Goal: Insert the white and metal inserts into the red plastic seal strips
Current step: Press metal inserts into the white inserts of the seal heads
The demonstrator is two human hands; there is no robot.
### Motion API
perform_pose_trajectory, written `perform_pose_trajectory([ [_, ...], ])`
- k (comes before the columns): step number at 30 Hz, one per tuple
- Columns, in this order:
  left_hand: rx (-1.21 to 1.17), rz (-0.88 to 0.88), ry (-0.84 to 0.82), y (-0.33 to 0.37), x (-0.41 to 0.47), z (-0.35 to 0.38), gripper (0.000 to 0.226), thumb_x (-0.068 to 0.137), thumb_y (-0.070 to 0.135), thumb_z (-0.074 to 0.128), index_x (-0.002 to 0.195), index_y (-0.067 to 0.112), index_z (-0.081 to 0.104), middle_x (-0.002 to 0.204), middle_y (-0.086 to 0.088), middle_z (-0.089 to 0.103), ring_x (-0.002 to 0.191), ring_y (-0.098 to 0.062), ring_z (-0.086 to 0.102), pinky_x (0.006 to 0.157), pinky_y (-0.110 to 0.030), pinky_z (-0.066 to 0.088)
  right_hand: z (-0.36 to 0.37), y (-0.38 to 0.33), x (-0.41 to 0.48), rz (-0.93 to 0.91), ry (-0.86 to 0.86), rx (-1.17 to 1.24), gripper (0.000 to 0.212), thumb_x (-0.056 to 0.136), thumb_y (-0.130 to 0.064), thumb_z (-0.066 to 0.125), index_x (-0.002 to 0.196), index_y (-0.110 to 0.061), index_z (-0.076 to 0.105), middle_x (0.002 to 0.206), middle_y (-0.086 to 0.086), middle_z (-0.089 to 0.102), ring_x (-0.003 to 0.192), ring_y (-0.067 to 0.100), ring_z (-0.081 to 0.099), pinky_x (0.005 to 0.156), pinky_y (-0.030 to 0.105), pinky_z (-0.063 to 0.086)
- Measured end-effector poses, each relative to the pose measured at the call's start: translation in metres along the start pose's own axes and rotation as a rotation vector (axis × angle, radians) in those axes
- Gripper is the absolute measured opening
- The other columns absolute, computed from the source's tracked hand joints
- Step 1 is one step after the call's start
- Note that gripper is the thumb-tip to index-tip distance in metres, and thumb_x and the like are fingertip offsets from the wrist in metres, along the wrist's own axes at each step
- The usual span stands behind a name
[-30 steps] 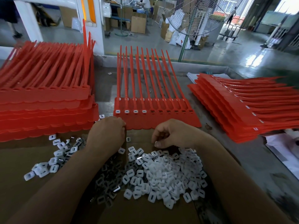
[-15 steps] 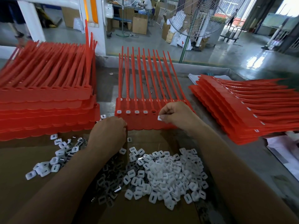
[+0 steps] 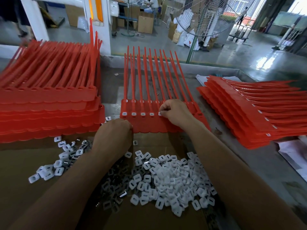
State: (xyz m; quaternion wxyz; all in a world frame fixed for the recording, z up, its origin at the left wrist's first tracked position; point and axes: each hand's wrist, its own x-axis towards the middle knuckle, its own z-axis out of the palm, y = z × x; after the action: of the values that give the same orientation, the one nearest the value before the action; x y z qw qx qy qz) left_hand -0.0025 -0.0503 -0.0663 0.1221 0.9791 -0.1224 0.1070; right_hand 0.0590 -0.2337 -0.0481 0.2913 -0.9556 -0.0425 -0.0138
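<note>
- White inserts (image 3: 174, 176) lie heaped on cardboard (image 3: 25, 163), with metal ones mixed in.
- The left hand (image 3: 114, 136) sits curled at the near edge of the seal strip (image 3: 146, 126); its grip is hidden.
- The right hand (image 3: 176, 113), up from the heap, now pinches a white insert (image 3: 160, 113) at the fifth socket, beside four already filled.
- Beyond are red stacks (image 3: 49, 110) on a steel table (image 3: 113, 97), a pedestal fan (image 3: 204, 17) and the factory floor.

- You're on a factory floor, in an open assembly hall. Take the tall pedestal fan (image 3: 205, 16) as your mark.
- To the right of the fan, polished concrete floor (image 3: 249, 53) runs towards wide openings bright with daylight.
- Left of the fan stand cardboard boxes (image 3: 145, 24). Filled sacks (image 3: 184, 36) lie close by its pole.
- In front of the fan, your bench (image 3: 113, 90) carries bulk stacks of red seal strips (image 3: 49, 103) and a loose heap of white inserts (image 3: 174, 180) on cardboard.
</note>
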Motion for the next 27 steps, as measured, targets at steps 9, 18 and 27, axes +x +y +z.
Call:
perform_pose_trajectory([
  [9, -0.008, 0.003, 0.020, 0.000, 0.000, 0.000, 0.021, 0.092, 0.019, 0.042, 0.090, 0.016, 0.063, 0.092, -0.001, 0.063, 0.081, -0.016, 0.059, 0.067, -0.023, 0.042, 0.000, -0.006, 0.001, 0.046, -0.013, -0.063, 0.019, 0.086, -0.008, 0.061, 0.071, -0.020, 0.061, 0.095, 0.000, 0.064, 0.090, 0.014, 0.054, 0.069, 0.023, 0.034],
  [18, -0.010, -0.002, 0.014, 0.001, 0.001, 0.001, 0.023, 0.092, 0.017, 0.043, 0.098, 0.017, 0.065, 0.100, -0.002, 0.064, 0.087, -0.017, 0.060, 0.073, -0.026, 0.046, 0.002, -0.008, 0.014, 0.210, -0.020, -0.009, 0.003, 0.080, -0.010, 0.069, 0.080, -0.013, 0.068, 0.104, 0.003, 0.065, 0.088, 0.015, 0.055, 0.072, 0.025, 0.039],
  [27, -0.005, -0.007, 0.007, 0.002, 0.001, 0.001, 0.027, 0.092, 0.019, 0.041, 0.104, 0.016, 0.065, 0.107, -0.002, 0.064, 0.092, -0.018, 0.061, 0.079, -0.029, 0.047, 0.003, -0.010, 0.020, 0.270, -0.020, 0.025, 0.021, 0.081, -0.009, 0.067, 0.102, -0.005, 0.066, 0.105, 0.006, 0.065, 0.081, 0.013, 0.050, 0.071, 0.026, 0.039],
])
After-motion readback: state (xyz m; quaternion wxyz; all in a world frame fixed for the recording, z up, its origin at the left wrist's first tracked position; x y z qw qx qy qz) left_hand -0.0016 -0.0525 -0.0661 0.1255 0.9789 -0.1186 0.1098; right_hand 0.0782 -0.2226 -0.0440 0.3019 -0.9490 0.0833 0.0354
